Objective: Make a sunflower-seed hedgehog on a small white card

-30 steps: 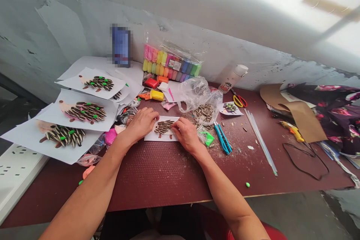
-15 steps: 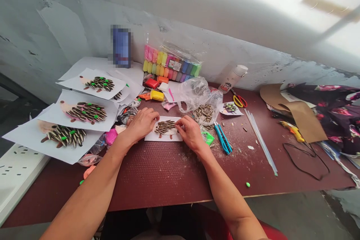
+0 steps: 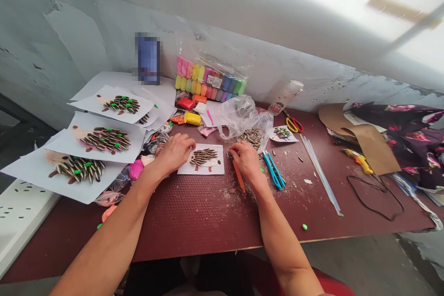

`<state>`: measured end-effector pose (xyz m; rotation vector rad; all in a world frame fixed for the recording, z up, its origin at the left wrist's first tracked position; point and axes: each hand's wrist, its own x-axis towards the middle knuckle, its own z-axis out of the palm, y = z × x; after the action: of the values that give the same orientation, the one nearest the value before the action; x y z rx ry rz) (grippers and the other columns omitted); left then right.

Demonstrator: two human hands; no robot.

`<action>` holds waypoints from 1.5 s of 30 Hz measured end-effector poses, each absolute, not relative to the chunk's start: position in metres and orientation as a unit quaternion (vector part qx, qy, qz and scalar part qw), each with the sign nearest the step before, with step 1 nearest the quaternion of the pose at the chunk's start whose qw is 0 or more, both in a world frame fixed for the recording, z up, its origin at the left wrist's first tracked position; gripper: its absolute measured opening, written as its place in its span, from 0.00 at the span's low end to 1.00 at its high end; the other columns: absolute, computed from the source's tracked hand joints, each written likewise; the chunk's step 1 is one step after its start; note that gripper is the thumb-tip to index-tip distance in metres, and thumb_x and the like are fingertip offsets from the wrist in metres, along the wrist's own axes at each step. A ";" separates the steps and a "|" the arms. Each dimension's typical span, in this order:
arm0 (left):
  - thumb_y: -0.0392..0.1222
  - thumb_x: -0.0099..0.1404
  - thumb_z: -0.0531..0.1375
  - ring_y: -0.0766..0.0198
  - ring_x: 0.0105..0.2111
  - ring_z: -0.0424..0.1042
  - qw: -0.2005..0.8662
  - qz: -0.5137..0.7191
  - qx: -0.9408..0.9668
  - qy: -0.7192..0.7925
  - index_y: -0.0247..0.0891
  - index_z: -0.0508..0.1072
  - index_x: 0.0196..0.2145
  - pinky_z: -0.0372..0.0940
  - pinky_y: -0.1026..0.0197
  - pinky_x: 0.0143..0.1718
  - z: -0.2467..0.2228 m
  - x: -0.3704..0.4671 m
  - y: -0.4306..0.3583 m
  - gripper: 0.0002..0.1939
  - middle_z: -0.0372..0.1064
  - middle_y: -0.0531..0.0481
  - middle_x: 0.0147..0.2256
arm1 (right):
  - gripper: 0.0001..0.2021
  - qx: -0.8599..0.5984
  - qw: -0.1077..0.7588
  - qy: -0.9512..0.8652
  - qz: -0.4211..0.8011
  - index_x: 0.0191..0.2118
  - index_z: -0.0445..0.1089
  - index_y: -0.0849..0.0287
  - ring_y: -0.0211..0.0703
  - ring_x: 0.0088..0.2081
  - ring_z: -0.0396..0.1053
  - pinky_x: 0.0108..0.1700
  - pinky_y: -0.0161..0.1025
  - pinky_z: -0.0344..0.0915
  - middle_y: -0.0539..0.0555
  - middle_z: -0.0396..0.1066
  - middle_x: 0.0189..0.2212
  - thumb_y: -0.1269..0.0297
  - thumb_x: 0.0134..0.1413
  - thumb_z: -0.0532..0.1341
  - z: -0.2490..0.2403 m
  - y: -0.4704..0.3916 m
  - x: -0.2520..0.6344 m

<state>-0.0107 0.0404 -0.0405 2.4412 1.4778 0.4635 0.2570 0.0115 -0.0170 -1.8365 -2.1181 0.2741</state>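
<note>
The left hand [image 3: 175,150] presses flat, fingers spread, on the hedgehog card [image 3: 202,159]; the right hand [image 3: 247,159] (just right of it) pinches an orange stick [image 3: 239,177].

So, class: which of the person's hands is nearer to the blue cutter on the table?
Right. The right hand lies just left of the blue cutter, nearly touching it. The left hand rests on the far side of the hedgehog card.

Matt textured maroon tabletop [image 3: 194,212], white paper card [image 3: 203,166], crinkled glossy clear plastic bag [image 3: 243,115].
</note>
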 end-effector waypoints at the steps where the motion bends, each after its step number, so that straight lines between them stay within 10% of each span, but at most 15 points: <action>1: 0.31 0.66 0.53 0.53 0.41 0.68 0.126 0.159 0.838 0.507 0.41 0.78 0.36 0.63 0.53 0.43 -0.040 -0.011 0.040 0.13 0.72 0.44 0.37 | 0.08 -0.644 0.152 -0.743 0.103 0.36 0.79 0.54 0.44 0.36 0.69 0.37 0.37 0.59 0.54 0.73 0.34 0.67 0.64 0.62 -0.016 0.011 0.256; 45: 0.33 0.67 0.53 0.52 0.40 0.68 0.121 0.165 0.840 0.503 0.40 0.78 0.37 0.64 0.52 0.43 -0.041 -0.010 0.040 0.13 0.73 0.44 0.37 | 0.07 -0.536 0.140 -0.814 0.175 0.39 0.78 0.56 0.40 0.37 0.68 0.38 0.34 0.56 0.52 0.72 0.35 0.70 0.66 0.61 -0.008 0.000 0.232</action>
<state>-0.0105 0.0399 -0.0405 2.4520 1.4696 0.4830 0.2319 0.0002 -0.0077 -1.5484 -2.3519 0.5063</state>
